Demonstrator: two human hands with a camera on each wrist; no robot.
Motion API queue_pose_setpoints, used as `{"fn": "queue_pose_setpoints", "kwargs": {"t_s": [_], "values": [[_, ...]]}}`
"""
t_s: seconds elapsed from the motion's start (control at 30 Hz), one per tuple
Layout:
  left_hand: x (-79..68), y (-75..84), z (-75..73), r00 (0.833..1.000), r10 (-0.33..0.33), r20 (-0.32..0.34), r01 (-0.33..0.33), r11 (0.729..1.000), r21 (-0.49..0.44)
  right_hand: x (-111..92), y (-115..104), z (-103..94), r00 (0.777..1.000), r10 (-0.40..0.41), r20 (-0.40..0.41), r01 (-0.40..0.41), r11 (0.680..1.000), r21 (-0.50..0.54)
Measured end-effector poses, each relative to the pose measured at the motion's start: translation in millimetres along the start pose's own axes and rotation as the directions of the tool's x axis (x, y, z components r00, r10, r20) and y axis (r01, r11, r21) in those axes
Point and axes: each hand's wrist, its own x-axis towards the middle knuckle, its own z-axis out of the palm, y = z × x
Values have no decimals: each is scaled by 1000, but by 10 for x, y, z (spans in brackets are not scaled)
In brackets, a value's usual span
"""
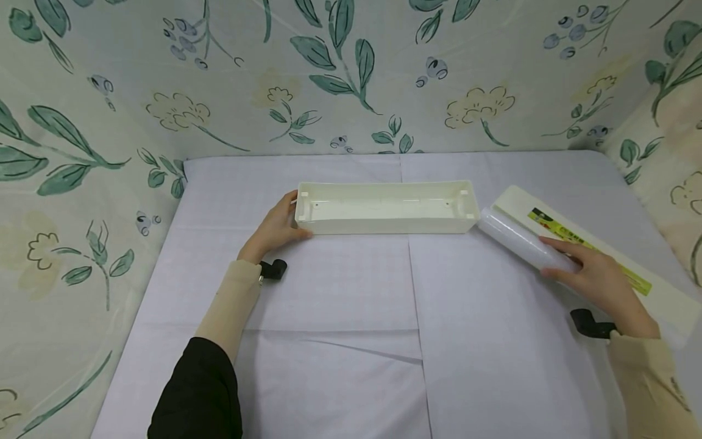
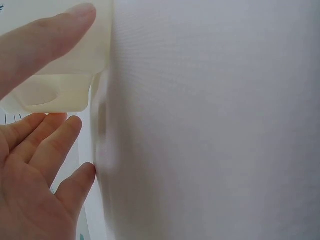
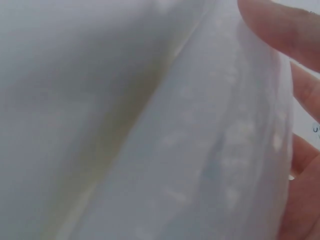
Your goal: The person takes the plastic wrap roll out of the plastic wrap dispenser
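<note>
A long cream plastic box (image 1: 384, 227), its hollow side showing, sits at the middle of the table. At its left end my left hand (image 1: 275, 227) holds it, thumb on the front wall and fingers behind; the left wrist view shows the thumb and fingers on either side of the box end (image 2: 60, 95). Off to the right, my right hand (image 1: 600, 280) grips a roll of clear plastic film (image 1: 521, 238) near its lower end. The roll's upper end lies close to the box's right corner. Up close in the right wrist view, the film (image 3: 200, 165) looks glossy and wrinkled.
Beside the roll lies a long cream lid-like piece (image 1: 666, 299) with a yellow-green label (image 1: 559, 228). A white cloth (image 1: 340, 366) with fold creases covers the table. Floral fabric (image 1: 219, 79) hangs behind and at both sides.
</note>
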Motion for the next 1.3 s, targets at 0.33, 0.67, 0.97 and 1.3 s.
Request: {"fn": "queue_pose_setpoints", "kwargs": {"t_s": [0.33, 0.67, 0.97, 1.3], "values": [[-5, 2, -3, 1000, 6, -3, -6, 1000, 7, -9, 7, 48, 999, -44, -25, 44, 999, -13], [-20, 9, -12, 1000, -12, 1, 12, 1000, 26, 18, -73, 84, 997, -71, -10, 70, 996, -61], [-33, 26, -2, 1000, -16, 5, 16, 998, 67, 94, -210, 34, 998, -63, 13, 64, 995, -81], [-244, 22, -94, 1000, 20, -23, -11, 940, 340, 242, -377, 49, 965, -177, -196, 176, 984, -21]]}}
